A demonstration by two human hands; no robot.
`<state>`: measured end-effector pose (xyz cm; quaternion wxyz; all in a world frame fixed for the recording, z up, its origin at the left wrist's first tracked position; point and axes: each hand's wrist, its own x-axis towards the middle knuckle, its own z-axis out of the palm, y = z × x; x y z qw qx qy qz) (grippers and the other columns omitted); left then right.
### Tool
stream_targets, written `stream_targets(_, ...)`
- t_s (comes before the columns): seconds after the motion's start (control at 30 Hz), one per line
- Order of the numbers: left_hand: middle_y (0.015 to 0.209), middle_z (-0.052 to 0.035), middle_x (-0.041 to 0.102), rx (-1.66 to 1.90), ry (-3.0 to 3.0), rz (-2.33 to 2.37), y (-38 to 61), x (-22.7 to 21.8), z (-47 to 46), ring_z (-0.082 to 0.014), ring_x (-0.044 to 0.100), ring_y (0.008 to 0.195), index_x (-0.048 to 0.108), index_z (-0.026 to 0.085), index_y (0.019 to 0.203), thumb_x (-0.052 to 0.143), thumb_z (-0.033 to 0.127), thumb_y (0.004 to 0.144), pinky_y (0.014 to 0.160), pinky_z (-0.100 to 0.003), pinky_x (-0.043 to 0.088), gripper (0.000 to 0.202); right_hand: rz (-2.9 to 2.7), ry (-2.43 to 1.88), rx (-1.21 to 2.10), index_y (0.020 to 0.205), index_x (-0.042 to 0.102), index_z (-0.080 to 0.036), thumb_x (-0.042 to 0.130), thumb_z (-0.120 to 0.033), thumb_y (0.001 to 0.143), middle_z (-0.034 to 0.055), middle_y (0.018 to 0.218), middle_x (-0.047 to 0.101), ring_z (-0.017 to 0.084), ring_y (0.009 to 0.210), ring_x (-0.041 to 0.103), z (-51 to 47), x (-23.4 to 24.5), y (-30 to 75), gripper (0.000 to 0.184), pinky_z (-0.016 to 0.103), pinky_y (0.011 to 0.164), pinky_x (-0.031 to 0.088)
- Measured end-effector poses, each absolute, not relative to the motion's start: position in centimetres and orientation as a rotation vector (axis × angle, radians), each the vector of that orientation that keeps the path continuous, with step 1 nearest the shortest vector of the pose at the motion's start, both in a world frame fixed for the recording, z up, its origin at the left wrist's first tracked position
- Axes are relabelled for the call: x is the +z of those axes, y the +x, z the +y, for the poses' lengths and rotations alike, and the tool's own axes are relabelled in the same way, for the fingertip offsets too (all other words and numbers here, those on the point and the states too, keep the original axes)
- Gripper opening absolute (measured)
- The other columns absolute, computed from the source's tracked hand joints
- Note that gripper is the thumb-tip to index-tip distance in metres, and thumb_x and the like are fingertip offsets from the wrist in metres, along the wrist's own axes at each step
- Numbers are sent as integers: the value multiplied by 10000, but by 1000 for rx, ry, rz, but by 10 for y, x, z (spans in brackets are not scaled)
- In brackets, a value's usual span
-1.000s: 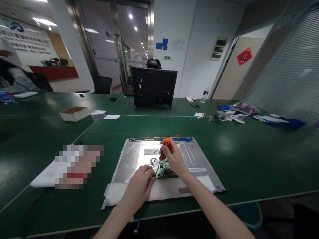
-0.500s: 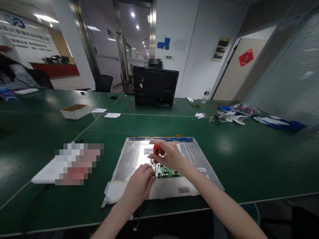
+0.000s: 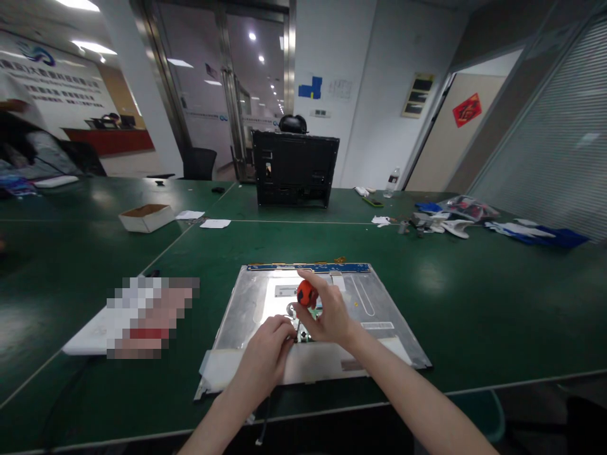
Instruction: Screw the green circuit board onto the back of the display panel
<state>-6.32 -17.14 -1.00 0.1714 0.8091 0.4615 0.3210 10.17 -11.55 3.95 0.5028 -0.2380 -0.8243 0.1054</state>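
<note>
A flat silver display panel point(image 3: 245, 304) lies back side up on the green table, with a blue strip board point(image 3: 270, 268) along its far edge. My right hand point(image 3: 331, 316) grips the red-and-black handle of a screwdriver point(image 3: 306, 294) between thumb and fingers, above a small green circuit board point(image 3: 306, 336). The hand covers much of that board. At the board's left edge, the fingertips of my left hand point(image 3: 268, 346) are pressed together near the screwdriver's shaft; whatever is between them is hidden. A thin cable point(image 3: 263, 430) hangs over the table's front edge.
A black monitor housing point(image 3: 296, 167) stands at the back. To the left are a white open box point(image 3: 147, 218) and a white device point(image 3: 88, 341), partly blurred out. Gloves and bagged items point(image 3: 455, 224) lie at the right, near a water bottle point(image 3: 392, 182).
My right hand has moved slightly right and down with the screwdriver, and its handle has tilted. It covers more of the circuit board now. My left hand is almost still.
</note>
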Motion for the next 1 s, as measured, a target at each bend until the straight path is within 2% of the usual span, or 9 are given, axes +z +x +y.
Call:
stream_targets(0.33,966,-83,568,907,2297,1328,-62,-11,-172,-230,541,897,584,186,915,432,82,868,786,-360,464,190,-2012,-559,48,1333,312,-305,591,-251,842,-12,791,624,141,606,560,-113,33,98,567,279,556,438)
stream_targets(0.6,1002,-78,566,916,2283,1331,-61,-13,-173,-232,536,926,567,184,946,437,72,864,809,-379,459,190,-2008,-399,18,1336,362,-197,538,-206,822,12,788,609,146,638,550,-114,35,97,543,274,539,437)
stream_targets(0.73,997,-76,563,921,2272,1338,-62,-12,-173,-228,536,924,565,185,954,439,70,862,812,-378,462,194,-2034,-374,45,1346,349,-182,484,-158,797,35,831,616,154,667,567,-116,37,98,566,280,551,461)
stream_targets(1.0,1003,-78,571,913,2275,1354,-62,-11,-173,-239,541,937,579,190,1009,449,62,848,811,-385,473,243,-1950,-451,-31,1256,373,-206,562,-209,793,3,772,598,138,589,565,-117,36,95,500,255,503,446)
